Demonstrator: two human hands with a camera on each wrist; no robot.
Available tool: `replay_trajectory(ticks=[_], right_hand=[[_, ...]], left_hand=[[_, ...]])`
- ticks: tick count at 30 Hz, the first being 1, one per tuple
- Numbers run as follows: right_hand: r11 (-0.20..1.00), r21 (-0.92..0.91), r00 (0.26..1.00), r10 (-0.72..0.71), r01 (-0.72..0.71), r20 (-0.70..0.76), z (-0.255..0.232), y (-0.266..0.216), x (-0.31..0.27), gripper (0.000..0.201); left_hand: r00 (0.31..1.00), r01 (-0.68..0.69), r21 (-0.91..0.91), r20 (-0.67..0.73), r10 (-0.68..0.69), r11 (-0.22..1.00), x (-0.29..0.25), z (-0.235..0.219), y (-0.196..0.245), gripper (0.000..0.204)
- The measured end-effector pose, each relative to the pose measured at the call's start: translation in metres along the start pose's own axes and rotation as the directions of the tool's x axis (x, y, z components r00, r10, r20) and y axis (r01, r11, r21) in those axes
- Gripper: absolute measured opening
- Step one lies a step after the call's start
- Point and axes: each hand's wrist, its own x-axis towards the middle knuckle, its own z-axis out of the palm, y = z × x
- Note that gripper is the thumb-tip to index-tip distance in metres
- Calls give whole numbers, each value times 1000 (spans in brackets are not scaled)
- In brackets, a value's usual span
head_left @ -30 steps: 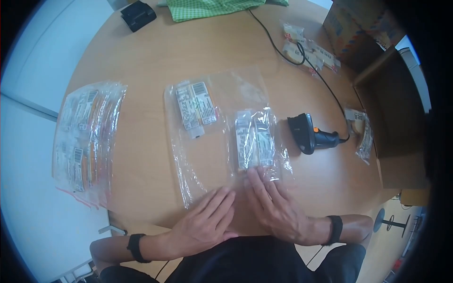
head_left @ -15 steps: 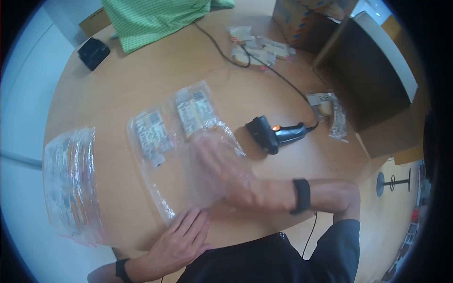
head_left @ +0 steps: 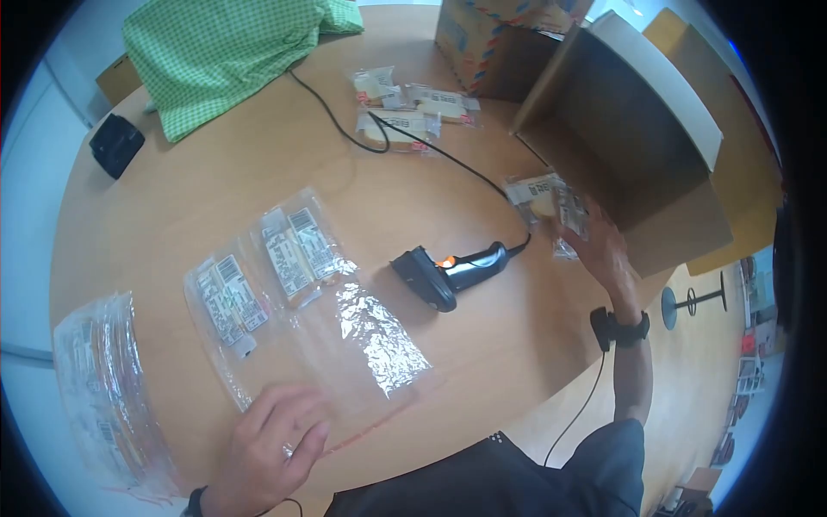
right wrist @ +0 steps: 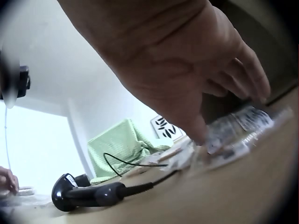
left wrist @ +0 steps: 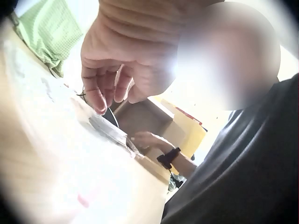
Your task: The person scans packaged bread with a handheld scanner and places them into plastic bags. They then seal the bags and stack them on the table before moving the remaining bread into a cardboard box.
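Observation:
My right hand is at the box mouth, thumb and curved fingers on either side of a small clear packet with a printed label. The right wrist view shows the thumb tip at one end of this packet and the fingertips at its far edge. Another packet with tan contents lies beside it. My left hand, fingers loosely bent and holding nothing, is over the near edge of a large clear plastic bag. Two labelled packets, a left one and a right one, lie at the bag's far end.
A black barcode scanner with a cable lies mid-table. Several packets lie farther back, near a green checked cloth. An open cardboard box stands at right, a stack of filled clear bags at left.
My right hand has left the plastic bag and reached right to the packet by the box. The left hand has lifted slightly, fingers more bent. The head view has turned right.

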Motion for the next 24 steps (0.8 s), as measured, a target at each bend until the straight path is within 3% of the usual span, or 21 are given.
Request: replay_trajectory(ticks=[1,2,3,4,5,6,7,8,10,12,14,15,17,19,20,21,22,23,24], right_hand=[[964,189,976,159,-186,152,7,9,-1,77],[862,333,904,274,-382,330,12,14,-2,83],[865,341,907,252,-367,337,12,13,-1,83],[779,456,890,281,-431,360,9,11,-2,83],[674,557,870,305,-485,387,7,10,-3,85],[680,564,877,280,-468,390,11,16,-4,85],[574,663,874,250,-481,417,17,24,-4,85],[453,746,872,217,-488,439,20,29,-3,85],[512,715,876,201,-475,438,18,26,-2,76],[568,671,872,209,-476,442,19,36,-8,67],[322,785,845,273,-530,459,26,56,-14,50],[328,788,852,262,-521,454,13,46,-18,50],[173,924,905,325,-341,273,-22,12,-30,41],[147,960,928,328,-238,180,-34,-13,-40,43],[-10,967,914,326,-253,242,-44,-45,-43,42],[-167,950,896,323,-262,304,-55,-77,-47,43],[-104,964,948,186,-244,260,-70,-120,-45,36],[-50,977,977,44,-207,210,-85,-164,-44,30],[-3,977,976,-48,-214,214,-86,-184,-45,31]], left_hand=[[997,77,-115,1,-78,990,7,0,2,43],[995,95,-117,-10,-97,989,13,4,0,43],[998,17,-120,-63,-25,993,19,9,-4,41],[992,-61,-116,-114,48,991,25,13,-8,40],[991,-45,-116,-127,30,992,32,15,-11,40],[988,-129,-111,-98,118,985,39,17,-14,41],[976,-213,-105,-72,206,971,45,19,-16,42],[977,-201,-97,-97,192,975,49,21,-18,42],[951,-297,-23,-97,293,955,56,25,-19,45],[959,-263,-8,-108,260,965,64,26,-15,47],[967,-233,-5,-110,231,972,68,25,-13,48],[972,-219,-34,-97,215,975,71,22,-14,50],[977,-200,-61,-91,194,978,78,17,-13,53],[982,-187,-461,-77,171,867,85,15,-8,61],[983,-184,-457,-63,175,870,87,20,-6,61],[984,-174,-651,-93,150,738,92,29,-4,63],[986,-161,-811,-113,120,562,96,34,-1,64],[986,-160,-812,-99,138,562,100,36,3,64],[985,-138,-877,-75,152,460,103,36,7,61]])
